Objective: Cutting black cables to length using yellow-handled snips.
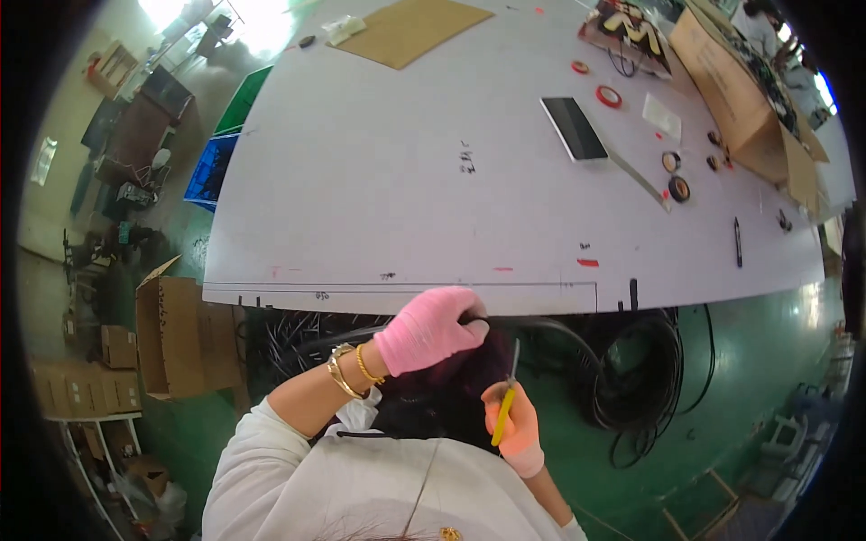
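Note:
My left hand (pixel 435 330), in a pink glove, is closed around a black cable or tube (pixel 550 326) at the table's front edge. The cable runs off to the right, toward a large black coil (pixel 666 379) below the table. Lower and to the right, my right hand (pixel 516 431), in a pale pink-orange glove, grips a yellow-handled blade tool (pixel 504 417). Its thin metal blade points up and away from me, apart from the cable. Whether it is a knife or scissors is unclear.
A large white table (pixel 379 180) with drawn lines spreads ahead. On it lie a tablet-like device (pixel 574 129), a metal ruler (pixel 640 180), tape rolls (pixel 679 188), a black pen (pixel 738 242) and brown cardboard (pixel 410 32). Open cartons stand right (pixel 735 99) and left (pixel 176 338).

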`<state>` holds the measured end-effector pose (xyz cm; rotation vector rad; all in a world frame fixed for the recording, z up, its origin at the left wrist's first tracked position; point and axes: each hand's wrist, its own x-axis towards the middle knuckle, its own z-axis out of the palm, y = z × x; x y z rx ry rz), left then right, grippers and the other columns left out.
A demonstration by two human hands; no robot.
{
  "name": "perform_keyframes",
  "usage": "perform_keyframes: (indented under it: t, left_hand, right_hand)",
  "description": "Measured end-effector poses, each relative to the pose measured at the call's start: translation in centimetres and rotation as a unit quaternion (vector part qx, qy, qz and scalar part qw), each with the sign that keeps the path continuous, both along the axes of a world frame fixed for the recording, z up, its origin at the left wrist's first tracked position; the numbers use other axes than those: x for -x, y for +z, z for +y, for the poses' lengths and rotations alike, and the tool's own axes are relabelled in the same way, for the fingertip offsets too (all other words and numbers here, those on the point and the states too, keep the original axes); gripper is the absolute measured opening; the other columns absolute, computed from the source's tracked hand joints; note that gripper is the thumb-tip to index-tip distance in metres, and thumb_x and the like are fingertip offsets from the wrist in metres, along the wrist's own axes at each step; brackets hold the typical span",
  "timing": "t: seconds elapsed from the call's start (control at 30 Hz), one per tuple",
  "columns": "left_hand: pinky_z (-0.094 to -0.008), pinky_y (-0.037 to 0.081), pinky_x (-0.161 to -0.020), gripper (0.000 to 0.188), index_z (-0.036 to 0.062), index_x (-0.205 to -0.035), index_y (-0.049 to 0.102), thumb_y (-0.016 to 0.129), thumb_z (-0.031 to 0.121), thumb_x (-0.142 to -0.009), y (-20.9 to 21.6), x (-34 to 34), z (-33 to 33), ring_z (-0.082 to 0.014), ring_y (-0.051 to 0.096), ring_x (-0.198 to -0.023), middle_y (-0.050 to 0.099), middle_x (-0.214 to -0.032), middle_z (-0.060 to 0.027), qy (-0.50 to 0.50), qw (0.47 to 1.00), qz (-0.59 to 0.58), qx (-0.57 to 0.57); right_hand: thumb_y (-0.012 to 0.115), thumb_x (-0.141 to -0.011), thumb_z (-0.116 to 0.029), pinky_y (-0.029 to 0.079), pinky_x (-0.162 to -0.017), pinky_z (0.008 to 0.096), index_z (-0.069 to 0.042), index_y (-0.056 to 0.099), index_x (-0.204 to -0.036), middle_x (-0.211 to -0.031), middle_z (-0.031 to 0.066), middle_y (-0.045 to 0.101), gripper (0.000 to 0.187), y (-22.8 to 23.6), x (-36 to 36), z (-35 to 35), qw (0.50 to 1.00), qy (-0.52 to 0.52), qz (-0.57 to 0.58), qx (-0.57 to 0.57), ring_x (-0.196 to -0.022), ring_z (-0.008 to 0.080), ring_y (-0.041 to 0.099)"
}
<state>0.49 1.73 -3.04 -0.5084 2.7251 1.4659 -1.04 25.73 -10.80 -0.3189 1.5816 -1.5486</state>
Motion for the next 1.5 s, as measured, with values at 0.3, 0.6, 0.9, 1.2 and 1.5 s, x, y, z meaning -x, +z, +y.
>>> perform_keyframes:
  t: [0.3,0.6,0.9,1.2,1.5]
  left_hand:
    - [-0.0291,0.050,-0.071,0.012,-0.0029,-0.091,0.064,0.066,0.007,-0.083,-0.1,-1.0,0.4,-0.0146,0.055,-0.071,0.061,-0.075,-0.0082,0.034,0.993,-0.049,-0.099]
    - [-0.0288,0.050,-0.070,0.014,-0.0042,-0.091,0.063,0.066,0.007,-0.084,1.1,-1.1,0.6,-0.0138,0.054,-0.070,0.060,-0.074,-0.0084,0.024,0.990,-0.073,-0.117]
    - [-0.0303,0.051,-0.071,0.015,-0.0040,-0.092,0.065,0.067,0.009,-0.084,0.9,-1.4,0.2,-0.0154,0.056,-0.070,0.062,-0.074,-0.0095,0.023,0.990,-0.061,-0.125]
    - [-0.0298,0.050,-0.068,0.013,-0.0036,-0.089,0.064,0.066,0.007,-0.083,0.9,-1.3,-0.1,-0.0141,0.054,-0.068,0.060,-0.072,-0.0089,0.018,0.989,-0.060,-0.130]
    - [-0.0280,0.050,-0.089,0.036,-0.0003,-0.119,0.059,0.050,-0.004,-0.084,1.0,-0.6,-1.0,-0.0124,0.060,-0.096,0.070,-0.104,-0.0065,-0.064,0.961,-0.056,-0.263]
  right_hand:
    - [0.063,-0.088,-0.006,0.046,-0.070,0.0283,-0.004,0.043,-0.109,-0.088,0.0053,0.046,0.029,-2.3,0.6,0.3,0.986,0.143,0.081,0.022,-0.072,0.0163,0.047]
    - [0.071,-0.084,-0.065,0.038,-0.067,0.0222,-0.007,0.046,-0.111,-0.088,-0.0006,0.042,0.069,-0.3,0.8,-1.3,0.983,0.169,-0.024,0.061,-0.075,0.0081,0.039]
    - [0.068,-0.092,-0.054,0.044,-0.069,0.0242,-0.004,0.044,-0.108,-0.092,0.0019,0.046,0.058,-2.0,0.2,-1.7,0.964,0.128,-0.208,0.102,-0.076,0.0093,0.044]
    - [0.057,-0.098,-0.056,0.033,-0.048,0.0214,-0.008,0.051,-0.096,-0.072,-0.0023,0.050,0.048,0.0,-0.4,-2.6,0.980,0.081,-0.180,0.035,-0.053,0.0068,0.044]
    - [0.063,-0.100,-0.031,0.035,-0.043,0.0235,-0.004,0.052,-0.095,-0.059,-0.0041,0.047,0.029,1.6,0.0,-2.0,0.985,0.128,-0.113,0.027,-0.046,0.0060,0.044]
